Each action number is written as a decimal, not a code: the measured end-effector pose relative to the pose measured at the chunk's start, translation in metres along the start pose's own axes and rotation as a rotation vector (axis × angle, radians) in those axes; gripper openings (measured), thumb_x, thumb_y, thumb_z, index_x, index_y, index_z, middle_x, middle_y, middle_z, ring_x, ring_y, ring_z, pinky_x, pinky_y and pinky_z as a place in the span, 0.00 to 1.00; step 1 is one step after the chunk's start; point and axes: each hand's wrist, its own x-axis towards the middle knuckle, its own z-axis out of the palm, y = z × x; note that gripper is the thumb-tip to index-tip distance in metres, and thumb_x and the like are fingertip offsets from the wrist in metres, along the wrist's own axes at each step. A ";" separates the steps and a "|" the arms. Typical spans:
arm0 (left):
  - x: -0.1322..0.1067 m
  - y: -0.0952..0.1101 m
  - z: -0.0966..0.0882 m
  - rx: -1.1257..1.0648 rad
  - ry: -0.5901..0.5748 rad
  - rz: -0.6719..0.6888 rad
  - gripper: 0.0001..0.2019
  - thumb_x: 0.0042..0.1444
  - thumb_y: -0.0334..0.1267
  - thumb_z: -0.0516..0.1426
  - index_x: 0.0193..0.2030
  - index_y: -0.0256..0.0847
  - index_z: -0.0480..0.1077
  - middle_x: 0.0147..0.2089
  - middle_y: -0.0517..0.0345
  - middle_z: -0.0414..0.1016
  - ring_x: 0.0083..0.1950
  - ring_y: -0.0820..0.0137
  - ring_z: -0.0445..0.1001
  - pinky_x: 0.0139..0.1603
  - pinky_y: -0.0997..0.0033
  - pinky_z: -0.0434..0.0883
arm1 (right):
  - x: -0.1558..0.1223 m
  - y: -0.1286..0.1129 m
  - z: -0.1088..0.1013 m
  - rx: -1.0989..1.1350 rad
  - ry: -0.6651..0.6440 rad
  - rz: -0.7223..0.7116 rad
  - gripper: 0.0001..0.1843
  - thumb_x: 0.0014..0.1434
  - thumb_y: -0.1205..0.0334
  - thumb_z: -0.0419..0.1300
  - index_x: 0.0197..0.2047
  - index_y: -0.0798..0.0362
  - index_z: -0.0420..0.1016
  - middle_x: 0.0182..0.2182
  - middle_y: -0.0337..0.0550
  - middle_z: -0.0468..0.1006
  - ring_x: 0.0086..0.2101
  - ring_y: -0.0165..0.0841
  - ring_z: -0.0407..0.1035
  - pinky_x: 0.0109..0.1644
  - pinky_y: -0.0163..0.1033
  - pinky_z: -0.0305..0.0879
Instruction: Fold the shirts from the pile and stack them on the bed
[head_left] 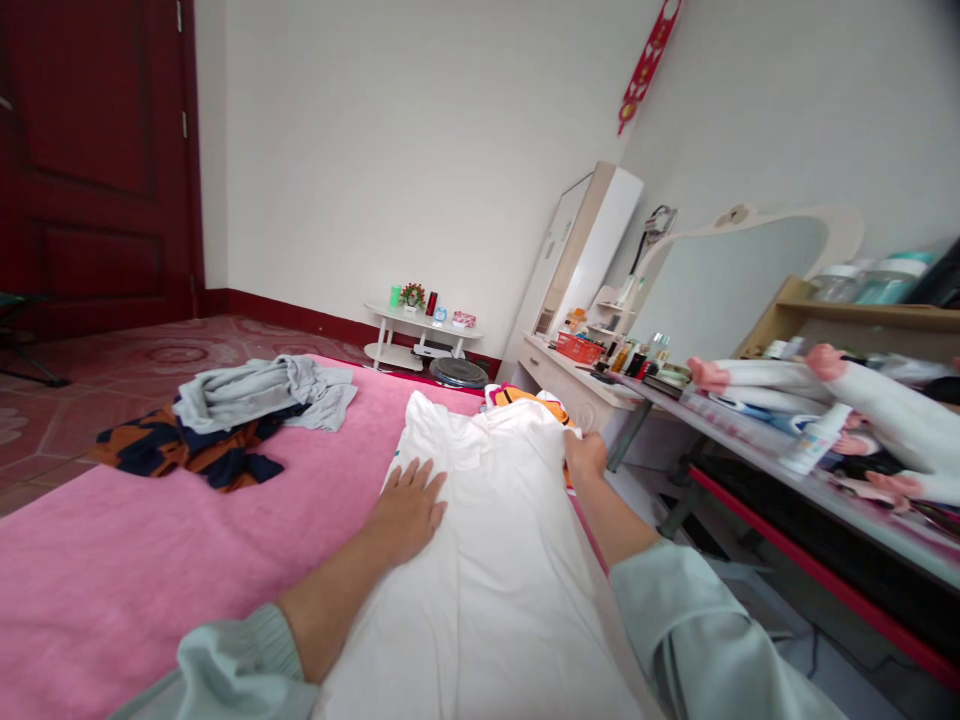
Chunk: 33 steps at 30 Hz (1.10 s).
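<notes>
A white shirt (495,540) lies spread lengthwise in front of me on a pink blanket (322,480), its collar end pointing away. My left hand (411,508) rests flat on the shirt's left side, fingers spread. At the far right edge of the shirt, my right hand (585,458) is closed with its fingers pinching the white cloth. Just beyond that edge sits an orange and white garment (536,398), partly covered by the shirt.
Left on the blanket lie a grey garment (262,390) and a navy and orange one (195,445). Along the right stand a dressing table (577,375) with a mirror (727,285) and a cluttered desk (750,440). A small white stand (424,320) is by the far wall.
</notes>
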 end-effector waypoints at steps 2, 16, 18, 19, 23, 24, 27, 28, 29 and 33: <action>-0.001 0.000 -0.001 -0.011 0.007 0.010 0.25 0.63 0.44 0.44 0.65 0.42 0.58 0.69 0.48 0.52 0.69 0.54 0.49 0.66 0.46 0.48 | -0.001 -0.013 0.001 0.011 0.035 0.047 0.22 0.56 0.57 0.51 0.48 0.62 0.71 0.37 0.59 0.76 0.39 0.46 0.72 0.38 0.44 0.66; -0.002 0.000 -0.004 -0.039 0.017 0.008 0.24 0.63 0.45 0.44 0.64 0.42 0.59 0.68 0.47 0.54 0.69 0.53 0.50 0.66 0.45 0.49 | -0.064 -0.078 0.053 -0.053 -0.291 -0.932 0.18 0.58 0.58 0.52 0.50 0.49 0.74 0.55 0.41 0.71 0.57 0.38 0.57 0.60 0.41 0.50; -0.003 0.000 -0.005 -0.041 0.015 0.007 0.24 0.63 0.45 0.44 0.64 0.42 0.59 0.68 0.47 0.54 0.69 0.53 0.50 0.66 0.45 0.49 | -0.072 -0.078 0.064 -0.136 -0.343 -1.007 0.22 0.61 0.52 0.50 0.55 0.47 0.69 0.59 0.40 0.66 0.62 0.41 0.49 0.63 0.47 0.43; -0.003 0.000 -0.005 -0.043 0.015 0.006 0.25 0.63 0.45 0.43 0.65 0.42 0.59 0.68 0.47 0.54 0.69 0.53 0.50 0.66 0.45 0.48 | -0.073 -0.076 0.068 -0.187 -0.333 -0.991 0.24 0.61 0.49 0.49 0.57 0.47 0.68 0.60 0.41 0.66 0.63 0.42 0.46 0.64 0.49 0.38; -0.003 0.001 -0.006 -0.053 0.011 0.001 0.24 0.63 0.45 0.43 0.65 0.43 0.59 0.68 0.48 0.54 0.69 0.54 0.49 0.66 0.46 0.48 | -0.061 -0.061 0.067 -0.303 -0.146 -0.734 0.32 0.63 0.44 0.44 0.61 0.55 0.62 0.60 0.54 0.64 0.63 0.48 0.42 0.64 0.56 0.28; -0.003 0.001 -0.006 -0.055 0.006 0.000 0.24 0.63 0.45 0.43 0.64 0.43 0.59 0.68 0.49 0.54 0.69 0.54 0.49 0.66 0.46 0.48 | -0.054 -0.056 0.064 -0.309 -0.089 -0.650 0.32 0.63 0.45 0.43 0.62 0.57 0.61 0.59 0.56 0.65 0.62 0.49 0.45 0.63 0.56 0.30; -0.002 0.001 -0.005 -0.059 -0.003 -0.007 0.25 0.63 0.45 0.44 0.64 0.43 0.59 0.68 0.49 0.54 0.69 0.54 0.49 0.66 0.47 0.48 | -0.033 -0.040 0.052 -0.317 0.070 -0.428 0.28 0.63 0.49 0.45 0.59 0.57 0.63 0.55 0.57 0.67 0.58 0.47 0.54 0.62 0.53 0.40; -0.002 0.000 -0.005 -0.061 -0.002 -0.008 0.25 0.63 0.45 0.44 0.64 0.43 0.59 0.68 0.49 0.53 0.69 0.54 0.49 0.66 0.47 0.48 | -0.026 -0.034 0.049 -0.317 0.116 -0.374 0.27 0.62 0.50 0.47 0.58 0.57 0.63 0.55 0.57 0.67 0.57 0.47 0.55 0.61 0.53 0.43; -0.002 0.000 -0.004 -0.063 0.001 -0.009 0.24 0.63 0.45 0.44 0.64 0.43 0.59 0.69 0.49 0.53 0.69 0.54 0.49 0.66 0.47 0.48 | -0.020 -0.029 0.045 -0.316 0.156 -0.317 0.27 0.60 0.51 0.49 0.58 0.58 0.63 0.55 0.58 0.66 0.56 0.47 0.55 0.60 0.53 0.46; -0.001 -0.001 -0.002 -0.071 0.001 -0.009 0.24 0.62 0.45 0.45 0.64 0.44 0.59 0.68 0.50 0.53 0.69 0.54 0.49 0.66 0.47 0.47 | 0.002 -0.010 0.034 -0.279 0.111 0.031 0.35 0.51 0.44 0.58 0.54 0.61 0.67 0.57 0.66 0.61 0.57 0.54 0.53 0.55 0.58 0.52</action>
